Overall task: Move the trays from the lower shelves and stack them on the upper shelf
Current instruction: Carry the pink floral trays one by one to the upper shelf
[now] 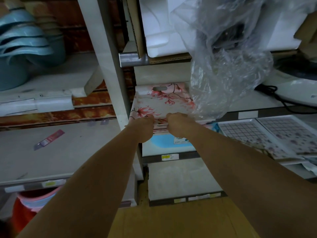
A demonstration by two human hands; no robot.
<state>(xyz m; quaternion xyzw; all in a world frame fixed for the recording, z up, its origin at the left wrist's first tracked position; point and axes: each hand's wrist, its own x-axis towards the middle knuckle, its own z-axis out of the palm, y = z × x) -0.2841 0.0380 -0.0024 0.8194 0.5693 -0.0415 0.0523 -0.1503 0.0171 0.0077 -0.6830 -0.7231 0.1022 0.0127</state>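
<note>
Shelving fills the view: white upright post (109,66) at centre, grey shelves to either side. Clear plastic wrap (228,62) hangs over the upper right shelf (267,98), draped against white foam packing (164,31) in a cardboard box. Stacked blue basins (25,47) sit on the upper left shelf. Floral tray (159,102), white with pink blossom print and a slot handle at its far end, lies on the upper shelf just right of the post, its right corner under the plastic wrap. Checked trays (267,134) with purple flowers lie flat on the lower right shelf. Blue tray (164,141) sits on the shelf directly below the floral tray.

Left hand (142,129) and right hand (176,124) each hold the near edge of the floral tray, grip closed, fingers curled over the rim, hands close together.

Red-and-white label strip (49,139) lies loose on the left middle shelf. Yellow price tags (169,157) on shelf edges; print too small to read.
</note>
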